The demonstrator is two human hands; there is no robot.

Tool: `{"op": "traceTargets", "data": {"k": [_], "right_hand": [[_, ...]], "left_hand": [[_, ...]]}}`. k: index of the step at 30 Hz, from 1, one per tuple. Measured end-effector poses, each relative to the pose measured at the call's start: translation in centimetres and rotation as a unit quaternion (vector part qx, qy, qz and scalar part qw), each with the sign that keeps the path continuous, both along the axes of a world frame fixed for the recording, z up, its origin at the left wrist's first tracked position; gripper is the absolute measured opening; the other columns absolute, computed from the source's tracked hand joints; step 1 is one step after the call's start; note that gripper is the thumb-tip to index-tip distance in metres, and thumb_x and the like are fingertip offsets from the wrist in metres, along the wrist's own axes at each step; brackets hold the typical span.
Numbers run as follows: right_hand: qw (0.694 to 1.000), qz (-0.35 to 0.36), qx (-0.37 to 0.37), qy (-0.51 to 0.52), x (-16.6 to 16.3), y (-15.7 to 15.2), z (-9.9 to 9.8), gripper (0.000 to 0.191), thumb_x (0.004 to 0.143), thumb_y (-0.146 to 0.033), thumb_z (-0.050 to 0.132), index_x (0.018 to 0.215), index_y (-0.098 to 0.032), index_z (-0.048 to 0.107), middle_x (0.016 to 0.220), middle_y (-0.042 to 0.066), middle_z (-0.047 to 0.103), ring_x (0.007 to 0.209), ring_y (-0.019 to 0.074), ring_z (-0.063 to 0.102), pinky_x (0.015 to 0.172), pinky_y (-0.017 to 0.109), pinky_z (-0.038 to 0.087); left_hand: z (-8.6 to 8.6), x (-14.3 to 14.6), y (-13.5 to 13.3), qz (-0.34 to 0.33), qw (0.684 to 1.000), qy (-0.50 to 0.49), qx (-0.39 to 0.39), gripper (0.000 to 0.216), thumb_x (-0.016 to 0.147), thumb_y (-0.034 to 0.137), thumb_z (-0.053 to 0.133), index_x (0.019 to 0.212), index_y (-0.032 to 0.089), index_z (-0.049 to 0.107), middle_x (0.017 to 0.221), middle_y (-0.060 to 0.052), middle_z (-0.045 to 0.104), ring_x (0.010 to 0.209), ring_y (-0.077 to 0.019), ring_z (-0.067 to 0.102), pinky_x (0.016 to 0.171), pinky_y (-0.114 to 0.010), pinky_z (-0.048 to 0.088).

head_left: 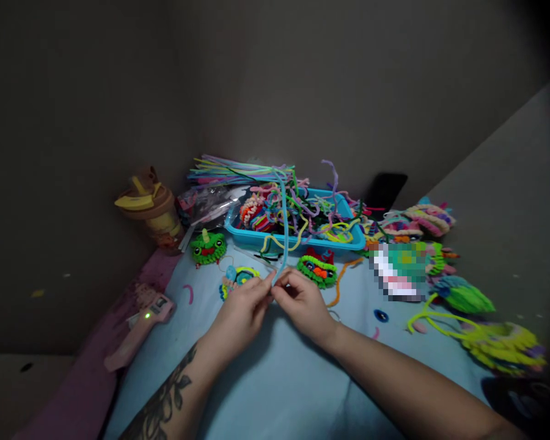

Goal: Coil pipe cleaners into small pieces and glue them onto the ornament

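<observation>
My left hand [250,304] and my right hand [303,302] meet above the front part of the table, fingertips together. Both pinch the lower end of a light blue pipe cleaner [285,226], which rises in a curve and bends over at the top. Just beyond my left hand lies a yellow and blue pipe-cleaner piece [244,276], partly covered by the hand. Past my right hand sits a green pipe-cleaner face [318,272] with eyes and an orange mouth. Another green face [208,247] with a small horn is farther left.
A blue tray [297,239] heaped with pipe cleaners stands behind the hands, with a bundle of straight pipe cleaners [238,171] beyond it. A tumbler [153,211] and pink glue gun [142,330] are at left. Several pipe-cleaner pieces, including a yellow one [499,347], lie at right.
</observation>
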State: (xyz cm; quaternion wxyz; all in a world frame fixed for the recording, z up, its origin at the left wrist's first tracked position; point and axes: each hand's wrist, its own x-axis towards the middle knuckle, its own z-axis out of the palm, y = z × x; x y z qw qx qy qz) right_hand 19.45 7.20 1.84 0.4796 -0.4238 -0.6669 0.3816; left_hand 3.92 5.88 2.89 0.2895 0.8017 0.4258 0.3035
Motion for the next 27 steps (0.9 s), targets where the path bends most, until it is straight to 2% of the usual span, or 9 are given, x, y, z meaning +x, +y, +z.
{"op": "traceTargets", "data": {"k": [4,8,14,19,24,27], "right_hand": [[0.997,-0.002,-0.053,0.053,0.3,0.7,-0.4,0.017,0.079,-0.024,0.059,0.064,-0.019,0.052,0.069,-0.001,0.053,0.067,0.0135,0.05,0.062,0.025,0.04],[0.981,-0.029,-0.129,0.14,0.1,1.1,-0.9,0.021,0.078,-0.031,0.062,0.064,-0.018,0.052,0.061,-0.004,0.047,0.058,0.0108,0.043,0.057,0.024,0.036],[0.954,-0.025,-0.191,0.231,-1.1,0.2,-0.7,0.024,0.074,-0.033,0.067,0.063,-0.018,0.052,0.058,-0.006,0.044,0.052,0.0084,0.036,0.051,0.022,0.031],[0.948,-0.019,-0.2,0.247,-1.3,-0.1,-0.5,0.025,0.074,-0.035,0.068,0.064,-0.018,0.053,0.058,-0.006,0.044,0.05,0.0082,0.034,0.048,0.022,0.029],[0.949,-0.018,-0.195,0.248,-1.0,0.2,-0.8,0.026,0.071,-0.038,0.072,0.066,-0.018,0.056,0.059,-0.005,0.046,0.054,0.0096,0.038,0.049,0.022,0.031],[0.945,-0.017,-0.188,0.267,-0.9,0.4,-1.0,0.024,0.068,-0.037,0.076,0.068,-0.018,0.059,0.061,-0.004,0.049,0.059,0.011,0.043,0.054,0.023,0.036]], "left_hand": [[-0.3,0.1,-0.1,0.057,0.997,-0.038,0.023,0.039,0.088,0.015,0.05,0.127,0.017,0.051,0.097,-0.008,0.064,0.083,-0.0169,0.059,0.074,-0.028,0.047],[-0.5,0.2,-0.4,0.127,0.989,-0.027,0.066,0.02,0.085,0.021,0.058,0.105,0.015,0.058,0.095,-0.008,0.064,0.082,-0.017,0.062,0.073,-0.028,0.05],[-1.1,0.5,-0.7,0.134,0.962,0.047,0.233,0.018,0.087,0.019,0.057,0.104,0.014,0.061,0.091,-0.009,0.071,0.083,-0.0191,0.067,0.075,-0.029,0.052],[-1.3,0.6,-0.7,0.136,0.941,0.06,0.305,0.018,0.088,0.016,0.054,0.102,0.011,0.064,0.093,-0.012,0.074,0.081,-0.0178,0.07,0.073,-0.025,0.054],[-0.9,0.4,-0.6,0.144,0.947,0.036,0.284,0.018,0.089,0.017,0.052,0.099,0.012,0.066,0.086,-0.01,0.074,0.074,-0.0167,0.069,0.067,-0.024,0.052],[-0.1,0.6,-0.7,0.147,0.974,-0.025,0.17,0.018,0.088,0.021,0.053,0.088,0.013,0.069,0.074,-0.007,0.072,0.066,-0.0153,0.066,0.064,-0.024,0.049]]}}
